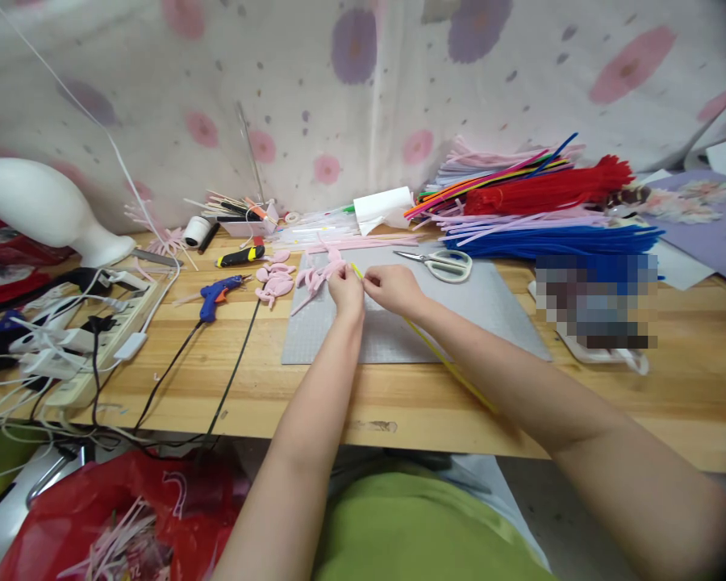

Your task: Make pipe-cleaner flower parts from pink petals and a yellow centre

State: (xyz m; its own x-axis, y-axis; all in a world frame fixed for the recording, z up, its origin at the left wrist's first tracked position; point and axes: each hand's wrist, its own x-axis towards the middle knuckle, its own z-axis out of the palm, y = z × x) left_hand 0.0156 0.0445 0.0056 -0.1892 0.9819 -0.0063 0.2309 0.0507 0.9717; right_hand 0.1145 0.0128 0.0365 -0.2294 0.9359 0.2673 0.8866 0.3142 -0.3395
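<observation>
A yellow pipe cleaner (444,361) runs from my fingertips under my right forearm towards the table's front edge. My left hand (346,290) pinches its upper end. Close beside it, my right hand (393,289) is closed on the same strand. Both hands are above the grey mat (332,347). Just left of my left hand is a pink fuzzy shape (315,278); whether my fingers touch it, I cannot tell. Further left, several looped pink pieces (275,284) lie in a cluster. Scissors (451,266) with pale handles rest on the mat behind my right hand.
A blue glue gun (218,297) and a yellow-black cutter (240,257) lie to the left. Power strips (121,323) with tangled cables cover the left side. Bundles of red (550,190) and blue pipe cleaners (557,242) are stacked back right. A white foam head (42,206) lies far left.
</observation>
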